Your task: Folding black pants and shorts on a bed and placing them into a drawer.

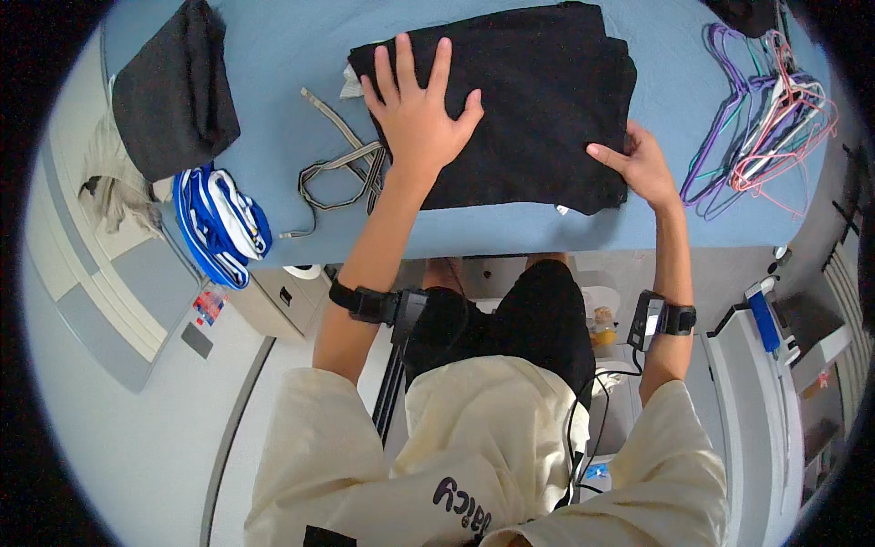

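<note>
A folded black garment [519, 102] lies flat on the table's blue cover [287, 41], its layers stacked at the right edge. My left hand [417, 116] rests palm down on its left part, fingers spread. At the garment's right edge, my right hand [639, 164] has its thumb on top and its fingers partly hidden at or under the edge, pinching the cloth. A striped drawstring or cord [342, 161] lies loosely looped beside the garment, partly under my left forearm. A bit of pale cloth [351, 83] shows beneath the garment's upper left corner.
Purple, pink, white and green hangers [759, 130] lie in a tangle at the right. Another dark folded cloth [179, 96] lies at the left, near a blue and white folded garment [222, 222] at the table's edge. A dark item [748, 15] sits at the top right.
</note>
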Demonstrator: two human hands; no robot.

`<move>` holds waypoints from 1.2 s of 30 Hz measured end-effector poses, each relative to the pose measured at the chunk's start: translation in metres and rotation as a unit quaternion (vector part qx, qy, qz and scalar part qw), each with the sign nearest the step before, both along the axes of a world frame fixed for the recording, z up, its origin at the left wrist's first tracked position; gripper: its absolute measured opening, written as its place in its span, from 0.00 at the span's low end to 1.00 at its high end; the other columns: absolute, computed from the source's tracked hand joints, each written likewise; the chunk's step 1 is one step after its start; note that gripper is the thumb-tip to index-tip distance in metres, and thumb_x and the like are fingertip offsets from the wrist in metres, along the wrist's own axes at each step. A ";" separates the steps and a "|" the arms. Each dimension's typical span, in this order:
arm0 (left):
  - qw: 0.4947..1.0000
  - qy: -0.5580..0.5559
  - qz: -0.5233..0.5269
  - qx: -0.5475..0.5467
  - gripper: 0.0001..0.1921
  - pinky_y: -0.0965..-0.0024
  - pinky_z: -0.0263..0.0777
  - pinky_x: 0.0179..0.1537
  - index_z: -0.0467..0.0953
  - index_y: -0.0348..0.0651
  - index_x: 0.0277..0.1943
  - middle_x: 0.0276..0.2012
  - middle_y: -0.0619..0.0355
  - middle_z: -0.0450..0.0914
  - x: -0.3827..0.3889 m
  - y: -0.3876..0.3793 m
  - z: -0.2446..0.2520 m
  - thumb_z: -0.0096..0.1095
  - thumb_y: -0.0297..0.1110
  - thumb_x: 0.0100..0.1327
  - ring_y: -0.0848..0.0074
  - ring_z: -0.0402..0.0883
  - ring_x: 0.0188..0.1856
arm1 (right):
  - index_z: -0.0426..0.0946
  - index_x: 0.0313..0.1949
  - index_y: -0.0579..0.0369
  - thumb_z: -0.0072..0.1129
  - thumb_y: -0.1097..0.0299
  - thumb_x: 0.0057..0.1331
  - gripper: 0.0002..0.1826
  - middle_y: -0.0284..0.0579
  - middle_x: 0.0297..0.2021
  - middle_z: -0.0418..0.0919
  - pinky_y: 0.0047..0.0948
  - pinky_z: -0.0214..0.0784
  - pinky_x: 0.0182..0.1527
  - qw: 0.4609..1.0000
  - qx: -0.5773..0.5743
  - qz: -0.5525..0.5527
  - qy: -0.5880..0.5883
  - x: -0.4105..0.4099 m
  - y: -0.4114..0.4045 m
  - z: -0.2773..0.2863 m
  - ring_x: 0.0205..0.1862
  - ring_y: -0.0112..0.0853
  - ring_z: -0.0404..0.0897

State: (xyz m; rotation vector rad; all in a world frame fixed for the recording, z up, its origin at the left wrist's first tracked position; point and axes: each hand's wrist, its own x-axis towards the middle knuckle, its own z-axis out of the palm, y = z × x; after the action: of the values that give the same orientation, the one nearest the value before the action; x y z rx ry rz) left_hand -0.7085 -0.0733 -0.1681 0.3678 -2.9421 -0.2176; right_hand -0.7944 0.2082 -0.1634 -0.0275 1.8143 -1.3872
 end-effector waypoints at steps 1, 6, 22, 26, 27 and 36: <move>1.000 0.008 -0.004 0.006 0.34 0.31 0.48 0.59 0.69 0.59 0.63 0.67 0.42 0.56 -0.001 0.000 -0.001 0.63 0.54 0.52 0.43 0.52 0.68 | 0.74 0.48 0.65 0.67 0.56 0.59 0.27 0.50 0.39 0.81 0.29 0.72 0.42 0.998 -0.013 -0.002 -0.064 0.000 0.006 0.000 0.39 0.28 0.79; 1.000 0.008 0.004 -0.004 0.34 0.31 0.49 0.58 0.70 0.60 0.63 0.68 0.44 0.56 0.001 0.000 0.004 0.63 0.55 0.51 0.44 0.54 0.67 | 0.75 0.44 0.63 0.67 0.60 0.59 0.21 0.50 0.35 0.81 0.31 0.71 0.39 0.939 0.340 0.052 0.002 -0.007 0.005 0.034 0.34 0.33 0.80; 0.964 0.110 0.184 0.160 0.63 0.47 0.55 0.61 0.54 0.24 0.64 0.62 0.29 0.55 0.024 -0.010 -0.013 0.79 0.62 0.33 0.42 0.56 0.64 | 0.64 0.65 0.38 0.57 0.53 0.62 0.31 0.51 0.65 0.62 0.45 0.53 0.64 0.731 0.261 0.222 0.589 -0.020 -0.098 -0.007 0.66 0.45 0.61; 0.891 0.033 0.305 0.336 0.58 0.57 0.65 0.57 0.60 0.21 0.60 0.56 0.34 0.68 0.029 -0.013 0.010 0.81 0.58 0.34 0.51 0.70 0.58 | 0.64 0.64 0.51 0.64 0.58 0.61 0.33 0.60 0.55 0.69 0.44 0.62 0.56 0.852 0.232 0.077 0.462 -0.017 -0.041 -0.016 0.56 0.50 0.68; 0.824 -0.008 0.336 0.456 0.56 0.61 0.69 0.55 0.62 0.21 0.59 0.52 0.37 0.74 0.031 -0.023 0.015 0.82 0.56 0.35 0.54 0.75 0.54 | 0.65 0.61 0.60 0.66 0.60 0.60 0.33 0.56 0.51 0.74 0.38 0.65 0.53 0.930 0.152 -0.038 0.331 -0.011 -0.040 -0.018 0.51 0.42 0.73; 0.677 -0.089 0.298 0.667 0.40 0.67 0.72 0.53 0.73 0.28 0.54 0.49 0.46 0.79 0.062 -0.058 0.019 0.83 0.40 0.37 0.64 0.80 0.50 | 0.72 0.52 0.62 0.68 0.65 0.58 0.25 0.45 0.48 0.77 0.34 0.67 0.53 0.984 0.069 -0.061 -0.151 -0.032 -0.071 0.039 0.49 0.34 0.76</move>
State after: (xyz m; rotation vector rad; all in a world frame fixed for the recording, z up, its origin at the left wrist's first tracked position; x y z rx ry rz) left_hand -0.6469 -0.1314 -0.1496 1.4689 -1.9689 -2.2395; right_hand -0.8268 0.1375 -0.1247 0.3537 1.6721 -1.2686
